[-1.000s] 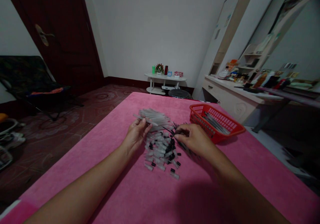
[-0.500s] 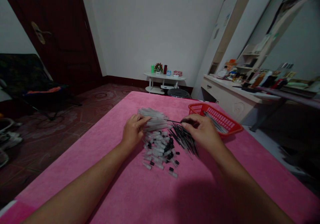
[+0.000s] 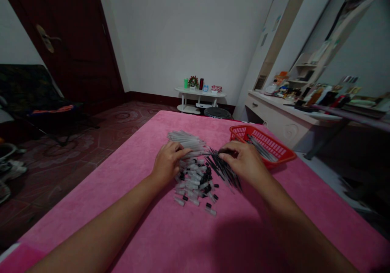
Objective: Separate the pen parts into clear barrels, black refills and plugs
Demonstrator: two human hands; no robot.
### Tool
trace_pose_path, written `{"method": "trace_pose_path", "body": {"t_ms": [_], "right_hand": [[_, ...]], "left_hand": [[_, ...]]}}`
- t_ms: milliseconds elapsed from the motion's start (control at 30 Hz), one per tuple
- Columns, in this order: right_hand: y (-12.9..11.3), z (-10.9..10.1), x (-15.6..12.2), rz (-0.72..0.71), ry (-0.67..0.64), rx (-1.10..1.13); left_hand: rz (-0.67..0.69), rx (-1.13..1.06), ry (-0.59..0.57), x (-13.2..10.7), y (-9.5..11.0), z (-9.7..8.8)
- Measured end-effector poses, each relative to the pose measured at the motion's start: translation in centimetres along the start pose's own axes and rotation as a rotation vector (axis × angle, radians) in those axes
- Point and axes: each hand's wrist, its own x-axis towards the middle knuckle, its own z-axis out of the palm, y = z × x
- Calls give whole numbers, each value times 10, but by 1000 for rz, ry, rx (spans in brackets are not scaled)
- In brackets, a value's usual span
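Note:
On the pink table [image 3: 170,232] my left hand [image 3: 168,163] pinches a clear plastic tube [image 3: 195,154] lying level, its open end toward the right. My right hand [image 3: 243,161] pinches a thin black refill [image 3: 210,154] whose tip meets the tube's end. Behind the hands lies a pile of clear tubes [image 3: 185,139]. Below them are scattered small clear and black caps [image 3: 195,185]. A bundle of black refills [image 3: 225,172] lies by my right hand.
A red plastic basket [image 3: 265,147] with finished pens stands at the table's right rear. Beyond it are a white dresser [image 3: 283,118] crowded with bottles, a small white side table [image 3: 199,98], a dark door [image 3: 70,41] and a folding chair [image 3: 33,98].
My left hand dropped from the tube pile holding a tube. My right hand picked a black refill from the bundle and brought its tip to the tube's end.

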Motion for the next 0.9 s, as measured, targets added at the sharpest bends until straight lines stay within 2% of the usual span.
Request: {"method": "trace_pose_path", "body": {"t_ms": [133,233,300,400,433,467,500,533,633,700,800,900], "right_hand": [[-2,2,-3,-45,-43,-28],[-7,6,-5,-64,-52,8],[-11,7,-4,-60,76,72],[-12,6,-2,-25,404,198],[-11,6,-1,-7,470,233],[-9,6,0,13,481,257],[-6,7,0,31,424,265],[-3,8,0,44,307,253],[3,16,-5,51,-178,93],[3,23,-10,50,-380,-68],[-1,32,-15,53,-460,-265],[-5,38,-17,72,-484,-366]], "left_hand": [[73,-14,-67,0,9,1],[76,-50,-68,-1,14,3],[31,-103,-34,-1,13,6],[-81,-197,67,-2,4,9],[-124,-235,111,-1,0,10],[-166,-276,155,-1,-3,11],[-209,-319,194,-1,-6,12],[-249,-366,226,0,-8,12],[-370,-513,283,2,-11,14],[-447,-624,312,3,-13,16],[-509,-734,364,3,-17,20],[-486,-702,362,2,-18,20]]}}
